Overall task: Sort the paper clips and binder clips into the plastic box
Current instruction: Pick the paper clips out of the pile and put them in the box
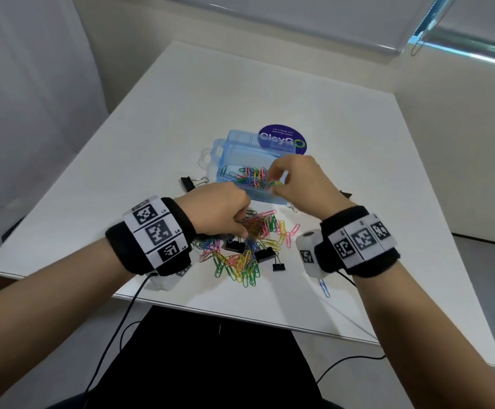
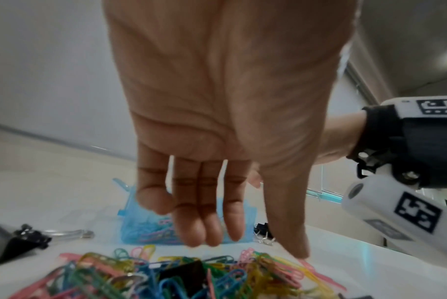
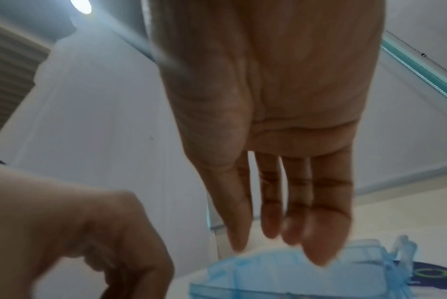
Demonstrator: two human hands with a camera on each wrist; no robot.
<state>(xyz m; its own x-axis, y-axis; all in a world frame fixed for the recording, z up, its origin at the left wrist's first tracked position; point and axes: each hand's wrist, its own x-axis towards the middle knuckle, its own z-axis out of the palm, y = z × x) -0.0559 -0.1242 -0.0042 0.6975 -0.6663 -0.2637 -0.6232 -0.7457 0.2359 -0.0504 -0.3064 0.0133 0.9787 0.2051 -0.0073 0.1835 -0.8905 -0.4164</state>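
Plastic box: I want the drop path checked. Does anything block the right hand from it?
Nothing visible does. The right hand hovers directly over the open plastic box, above the paper clips already inside.

Office-like room: plain white table [image 1: 270, 93], pale partition walls [image 1: 461, 143], roller blind [image 1: 299, 16] with bead chain [image 3: 422, 60].

Even, bright indoor light; a ceiling lamp [image 3: 81, 6] glares at top left. Both wrist views are motion-blurred; the head view bows at its edges.
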